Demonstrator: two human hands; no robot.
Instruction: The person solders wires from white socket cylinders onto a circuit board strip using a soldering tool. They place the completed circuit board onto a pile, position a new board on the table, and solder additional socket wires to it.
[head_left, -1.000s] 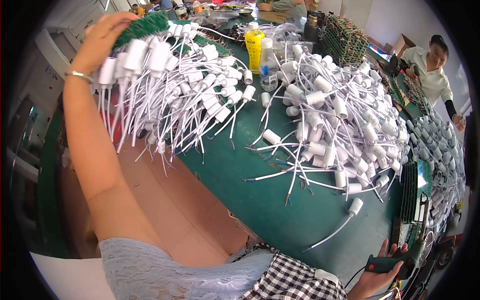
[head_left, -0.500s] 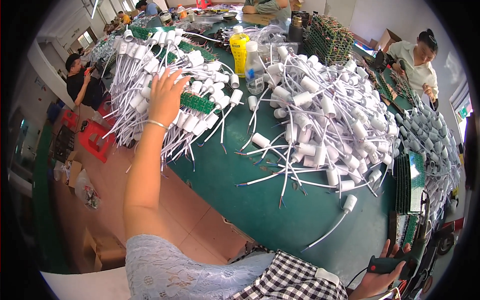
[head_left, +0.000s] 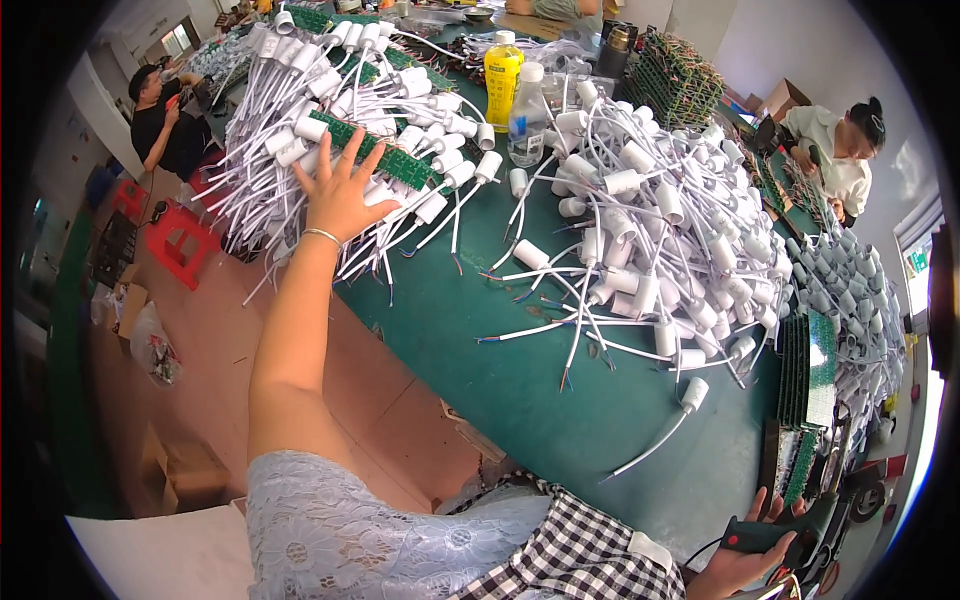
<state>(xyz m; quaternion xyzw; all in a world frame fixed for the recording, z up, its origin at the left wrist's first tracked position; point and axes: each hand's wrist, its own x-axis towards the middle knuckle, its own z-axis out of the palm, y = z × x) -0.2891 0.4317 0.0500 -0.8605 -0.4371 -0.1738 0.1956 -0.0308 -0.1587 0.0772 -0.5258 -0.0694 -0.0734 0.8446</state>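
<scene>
Moved rightward since a second ago, the left hand (head_left: 345, 200) spreads its fingers wide over a long green circuit-board strip (head_left: 408, 171), which lies on a heap of white plastic cylinders with white cables (head_left: 291, 151). Farther right, beside the green tabletop (head_left: 480, 390), the right hand (head_left: 745, 568) grips a dark, red-buttoned handheld tool (head_left: 765, 537).

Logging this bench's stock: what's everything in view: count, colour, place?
wired cylinders: many, white to grey, three heaps, one apart
boards: many, green, left heap, stacks right and back
bottles: two, yellow and clear, between heaps
flask: one, dark, back
table: one, green, under heaps
stools: two-plus, red, left
boxes: two-plus, brown, left
bag: one, clear, left
people: three-plus, mixed clothing, left, back, right
tool: one, dark, lower right
cloth: one, black-white, lower middle
left hand: one, bare, left heap
right hand: one, bare, holding tool
</scene>
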